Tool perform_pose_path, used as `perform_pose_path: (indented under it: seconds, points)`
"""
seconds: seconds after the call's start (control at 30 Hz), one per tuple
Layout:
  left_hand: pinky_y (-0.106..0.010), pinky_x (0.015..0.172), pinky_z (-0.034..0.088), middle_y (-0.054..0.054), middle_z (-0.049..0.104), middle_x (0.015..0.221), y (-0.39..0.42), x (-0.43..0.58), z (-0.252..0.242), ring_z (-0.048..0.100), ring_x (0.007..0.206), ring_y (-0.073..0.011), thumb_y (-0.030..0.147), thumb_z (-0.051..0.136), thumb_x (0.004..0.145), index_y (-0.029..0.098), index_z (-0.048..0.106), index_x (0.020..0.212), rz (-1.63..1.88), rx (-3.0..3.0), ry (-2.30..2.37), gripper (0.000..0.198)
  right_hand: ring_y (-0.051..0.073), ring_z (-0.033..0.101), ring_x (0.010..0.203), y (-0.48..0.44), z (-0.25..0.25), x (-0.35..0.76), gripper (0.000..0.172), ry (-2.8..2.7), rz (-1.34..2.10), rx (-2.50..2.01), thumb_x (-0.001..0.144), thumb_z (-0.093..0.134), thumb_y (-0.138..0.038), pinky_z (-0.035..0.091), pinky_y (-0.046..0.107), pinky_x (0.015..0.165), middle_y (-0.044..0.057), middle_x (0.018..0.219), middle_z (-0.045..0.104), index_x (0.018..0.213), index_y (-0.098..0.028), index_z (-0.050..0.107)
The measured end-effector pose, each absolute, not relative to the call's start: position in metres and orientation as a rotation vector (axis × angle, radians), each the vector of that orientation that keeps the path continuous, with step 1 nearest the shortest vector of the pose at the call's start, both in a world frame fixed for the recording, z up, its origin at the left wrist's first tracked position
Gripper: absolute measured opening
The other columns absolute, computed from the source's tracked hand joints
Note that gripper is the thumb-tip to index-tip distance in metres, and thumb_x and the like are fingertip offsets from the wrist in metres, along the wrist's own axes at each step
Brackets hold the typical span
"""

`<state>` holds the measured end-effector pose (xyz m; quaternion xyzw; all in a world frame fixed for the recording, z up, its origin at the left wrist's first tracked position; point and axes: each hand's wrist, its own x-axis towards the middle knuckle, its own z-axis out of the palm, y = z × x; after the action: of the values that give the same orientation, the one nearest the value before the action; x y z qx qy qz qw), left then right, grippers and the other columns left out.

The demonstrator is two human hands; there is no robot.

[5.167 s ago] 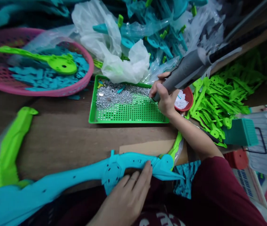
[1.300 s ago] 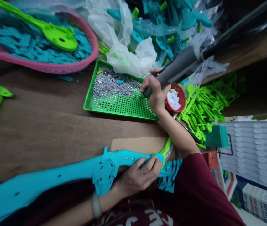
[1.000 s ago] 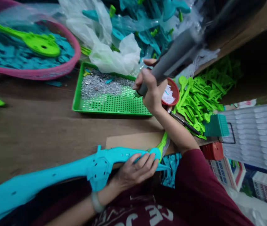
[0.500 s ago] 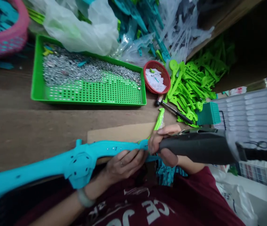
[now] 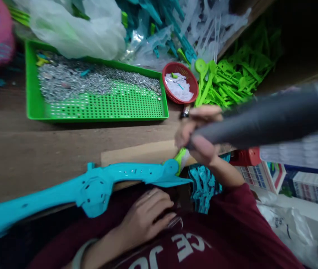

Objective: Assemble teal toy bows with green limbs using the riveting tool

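My right hand (image 5: 199, 134) is wrapped round the narrow end of a dark grey electric screwdriver (image 5: 262, 117), whose thick body slants up to the right and is blurred. Its tip is hidden by the fingers. Below it, a long turquoise plastic part shaped like a toy rifle (image 5: 96, 186) lies along the table's front edge, its right end reaching past the cardboard. A lime green part (image 5: 180, 160) touches that right end. My left hand (image 5: 149, 211) rests in front of my shirt, apart from the turquoise part, fingers loosely stretched and no object visible in them.
Behind lies a green perforated tray (image 5: 97, 119) of small metal screws, with a red basket (image 5: 180, 100) of white pieces beside it. Lime green parts (image 5: 231, 86) pile up at the right. A cardboard piece (image 5: 136, 152) lies on the table; turquoise parts (image 5: 203, 183) hang near my right forearm.
My right hand has lifted the electric screwdriver up and away from the turquoise part. My left hand has let go of that part and drawn back toward my body. The view has shifted slightly.
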<state>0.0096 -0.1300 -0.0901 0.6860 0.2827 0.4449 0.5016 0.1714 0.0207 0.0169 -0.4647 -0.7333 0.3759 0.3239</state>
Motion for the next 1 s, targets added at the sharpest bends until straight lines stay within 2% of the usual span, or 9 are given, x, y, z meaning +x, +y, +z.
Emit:
perform_pose_path:
  seconds: [0.07, 0.13, 0.27, 0.37, 0.47, 0.6, 0.73, 0.87, 1.0]
  points:
    - [-0.029, 0.075, 0.060, -0.007, 0.077, 0.100, -0.135, 0.016, -0.081, 0.073, 0.087, -0.0178, 0.038, 0.068, 0.092, 0.023, 0.070, 0.110, 0.821, 1.055, 0.709, 0.023, 0.012, 0.053, 0.052, 0.044, 0.016, 0.160, 0.062, -1.750, 0.979, -1.100, 0.088, 0.041, -0.079, 0.053, 0.029, 0.055, -0.009, 0.063, 0.044, 0.123, -0.028, 0.042]
    - [-0.037, 0.085, 0.062, -0.012, 0.074, 0.120, -0.130, 0.026, -0.072, 0.072, 0.107, -0.0234, 0.053, 0.061, 0.094, 0.022, 0.069, 0.114, 0.710, 0.528, 0.734, 0.038, 0.010, 0.056, 0.060, 0.062, 0.014, 0.151, 0.051, -1.692, 0.986, -0.990, 0.089, 0.054, -0.068, 0.053, 0.026, 0.060, -0.008, 0.069, 0.051, 0.113, -0.024, 0.048]
    - [-0.045, 0.102, 0.056, -0.007, 0.065, 0.141, -0.106, 0.044, -0.051, 0.061, 0.131, -0.0260, 0.062, 0.052, 0.096, 0.028, 0.066, 0.122, 0.702, 0.039, 0.804, 0.046, 0.017, 0.062, 0.095, 0.052, 0.020, 0.164, 0.048, -1.916, 0.721, -1.057, 0.087, 0.067, -0.055, 0.057, 0.035, 0.086, 0.002, 0.101, 0.064, 0.120, -0.023, 0.052]
    - [-0.041, 0.100, 0.058, -0.005, 0.072, 0.131, -0.099, 0.048, -0.037, 0.067, 0.122, -0.0223, 0.046, 0.054, 0.097, 0.027, 0.068, 0.117, 0.749, -0.088, 0.908, 0.031, 0.021, 0.060, 0.104, 0.006, 0.023, 0.204, 0.037, -2.053, 0.448, -1.086, 0.092, 0.063, -0.041, 0.055, 0.042, 0.093, 0.008, 0.111, 0.063, 0.122, -0.021, 0.055]
    - [-0.041, 0.097, 0.060, -0.004, 0.076, 0.120, -0.108, 0.044, -0.030, 0.071, 0.113, -0.0218, 0.037, 0.057, 0.095, 0.024, 0.070, 0.114, 0.797, -0.083, 0.953, 0.027, 0.023, 0.060, 0.102, -0.044, 0.014, 0.249, 0.026, -2.362, 0.457, -1.093, 0.096, 0.056, -0.027, 0.056, 0.044, 0.089, 0.011, 0.107, 0.064, 0.119, -0.017, 0.060]
    - [-0.044, 0.094, 0.062, -0.006, 0.079, 0.112, -0.132, 0.031, -0.028, 0.075, 0.102, -0.0257, 0.043, 0.064, 0.089, 0.020, 0.074, 0.105, 0.757, 0.023, 0.933, 0.030, 0.029, 0.055, 0.123, -0.082, -0.020, 0.272, 0.037, -2.650, 0.389, -1.087, 0.098, 0.055, -0.023, 0.055, 0.051, 0.097, 0.019, 0.134, 0.057, 0.135, -0.018, 0.058]
    - [-0.053, 0.101, 0.058, -0.009, 0.081, 0.099, -0.154, 0.022, -0.029, 0.075, 0.102, -0.0330, 0.056, 0.069, 0.083, 0.018, 0.078, 0.099, 0.557, 0.197, 0.816, 0.042, 0.025, 0.052, 0.132, -0.078, -0.045, 0.252, 0.041, -2.524, 0.218, -1.084, 0.102, 0.038, -0.012, 0.053, 0.048, 0.105, 0.016, 0.137, 0.058, 0.137, -0.022, 0.058]
    - [-0.055, 0.104, 0.056, -0.010, 0.081, 0.103, -0.160, 0.017, -0.035, 0.073, 0.110, -0.0360, 0.062, 0.069, 0.080, 0.019, 0.080, 0.097, 0.445, 0.323, 0.776, 0.048, 0.024, 0.061, 0.114, -0.082, -0.039, 0.235, 0.031, -2.133, 0.219, -1.244, 0.103, 0.040, -0.019, 0.056, 0.044, 0.097, 0.015, 0.118, 0.066, 0.118, -0.019, 0.068]
    - [-0.053, 0.104, 0.057, -0.005, 0.081, 0.101, -0.151, 0.007, -0.044, 0.071, 0.115, -0.0333, 0.067, 0.065, 0.081, 0.025, 0.078, 0.101, 0.555, 0.444, 0.896, 0.048, 0.016, 0.060, 0.076, -0.124, -0.028, 0.238, 0.024, -1.823, 0.689, -0.992, 0.101, 0.052, -0.030, 0.055, 0.031, 0.072, 0.005, 0.081, 0.063, 0.090, -0.017, 0.068]
